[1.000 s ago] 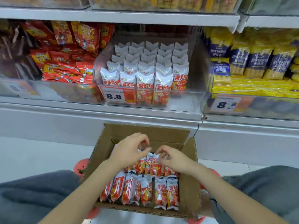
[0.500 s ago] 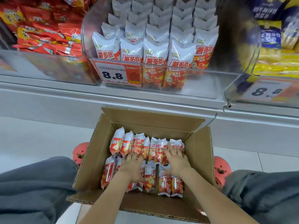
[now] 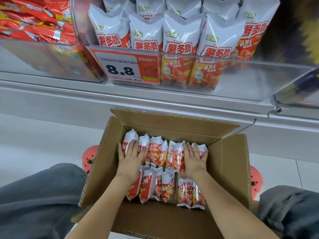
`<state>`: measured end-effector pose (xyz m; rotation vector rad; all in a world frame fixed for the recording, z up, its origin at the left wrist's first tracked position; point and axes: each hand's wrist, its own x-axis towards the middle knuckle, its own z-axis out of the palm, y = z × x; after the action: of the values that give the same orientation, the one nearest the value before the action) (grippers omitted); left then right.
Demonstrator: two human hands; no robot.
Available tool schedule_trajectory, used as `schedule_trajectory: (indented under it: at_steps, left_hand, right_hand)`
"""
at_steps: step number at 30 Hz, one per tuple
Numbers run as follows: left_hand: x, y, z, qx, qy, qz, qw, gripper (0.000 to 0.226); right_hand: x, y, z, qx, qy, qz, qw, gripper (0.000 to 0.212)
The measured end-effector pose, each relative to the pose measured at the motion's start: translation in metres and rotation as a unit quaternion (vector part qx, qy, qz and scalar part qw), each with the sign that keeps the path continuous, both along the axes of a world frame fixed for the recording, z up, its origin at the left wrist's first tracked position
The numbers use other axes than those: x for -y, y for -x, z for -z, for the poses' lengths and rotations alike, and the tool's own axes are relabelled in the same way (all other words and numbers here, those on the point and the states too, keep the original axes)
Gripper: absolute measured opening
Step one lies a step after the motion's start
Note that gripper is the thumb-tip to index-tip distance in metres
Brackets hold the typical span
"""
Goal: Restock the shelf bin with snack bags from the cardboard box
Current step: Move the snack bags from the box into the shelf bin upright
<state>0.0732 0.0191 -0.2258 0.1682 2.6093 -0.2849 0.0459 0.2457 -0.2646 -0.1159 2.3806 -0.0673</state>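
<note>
The clear shelf bin (image 3: 241,80) runs out of the top of the view, so its back rows cannot be seen, and its right side stands bare behind the glare. The neighbouring bin at right is only a dark yellow blur. In the shelf bin, white-and-red snack bags (image 3: 179,40) stand upright in rows behind an orange price tag (image 3: 126,67) reading 8.8. The bin at left (image 3: 43,56) holds a heap of red packets (image 3: 34,21).

Below the shelf, on the floor, an open cardboard box (image 3: 229,163) holds two rows of the same snack bags (image 3: 162,169), packed side by side. The left hand (image 3: 131,159) lies flat with fingers spread on the far row's left end; the right hand (image 3: 194,158) lies likewise on its right end, neither gripping a bag. Both forearms cover part of the near row. Grey trouser legs (image 3: 34,195) flank the box, with red clogs (image 3: 91,156) peeking out beside it.
</note>
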Motion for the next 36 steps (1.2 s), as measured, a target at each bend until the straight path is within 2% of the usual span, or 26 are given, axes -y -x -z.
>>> schedule_trajectory:
  at_steps: [3,5,7,9,11,13,15,18,20,22,24,25,27,29,31,32,34,36]
  left_hand:
    - [0.014,0.002,0.000,-0.006,-0.048,-0.058,0.997,0.096]
    - [0.018,0.004,0.002,-0.003,-0.107,-0.120,0.987,0.100]
    - [0.016,0.007,0.003,-0.029,-0.164,-0.184,0.969,0.104]
    - [0.012,0.013,0.004,-0.073,-0.221,-0.284,0.930,0.103]
    - [0.009,0.021,0.005,-0.080,-0.238,-0.355,0.900,0.095]
    - [0.007,0.026,0.008,-0.059,-0.211,-0.370,0.903,0.083]
    - [0.005,0.030,0.008,-0.045,-0.197,-0.379,0.903,0.073]
    - [0.003,0.032,0.007,-0.021,-0.216,-0.402,0.889,0.071]
    - [0.002,0.030,0.004,-0.016,-0.247,-0.424,0.871,0.070]
    - [0.000,0.024,-0.002,-0.036,-0.275,-0.437,0.856,0.063]
    - [-0.005,0.018,-0.010,-0.054,-0.300,-0.444,0.843,0.062]
    - [-0.008,0.017,-0.015,-0.050,-0.327,-0.457,0.826,0.063]
    - [-0.016,0.015,-0.026,-0.039,-0.404,-0.478,0.779,0.063]
    - [-0.026,0.016,-0.038,-0.002,-0.487,-0.481,0.729,0.051]
    - [-0.035,0.015,-0.058,0.041,-0.556,-0.476,0.680,0.031]
    - [-0.039,0.015,-0.070,0.062,-0.590,-0.476,0.650,0.032]
    - [-0.042,0.013,-0.085,0.103,-0.643,-0.482,0.586,0.062]
    - [-0.041,0.012,-0.096,0.130,-0.690,-0.490,0.517,0.065]
  right_hand:
    - [0.019,-0.004,0.006,0.018,0.051,0.055,0.997,0.138]
    - [0.031,-0.009,0.009,0.008,0.060,0.070,0.996,0.131]
    - [0.040,-0.013,0.011,-0.007,0.075,0.095,0.993,0.119]
    - [0.046,-0.015,0.015,-0.010,0.107,0.141,0.984,0.109]
    - [0.050,-0.016,0.019,-0.004,0.167,0.234,0.958,0.105]
    - [0.051,-0.013,0.022,0.021,0.202,0.321,0.925,0.098]
    - [0.049,-0.006,0.025,0.048,0.210,0.382,0.899,0.081]
    - [0.044,0.008,0.020,0.096,0.227,0.437,0.865,0.056]
    - [0.039,0.011,0.012,0.135,0.253,0.495,0.820,0.045]
    - [0.032,0.007,0.001,0.200,0.303,0.558,0.746,0.021]
    - [0.024,0.001,-0.009,0.251,0.383,0.590,0.665,0.020]
    - [0.019,-0.002,-0.012,0.266,0.427,0.594,0.628,0.021]
    - [0.010,-0.006,-0.023,0.298,0.492,0.575,0.581,0.021]
    - [0.004,-0.006,-0.041,0.322,0.528,0.549,0.562,0.036]
    - [0.000,-0.003,-0.062,0.327,0.543,0.511,0.580,0.057]
    - [-0.002,-0.001,-0.072,0.329,0.550,0.485,0.595,0.067]
    - [-0.003,0.001,-0.096,0.329,0.565,0.435,0.618,0.075]
    - [-0.004,0.005,-0.116,0.331,0.587,0.403,0.619,0.069]
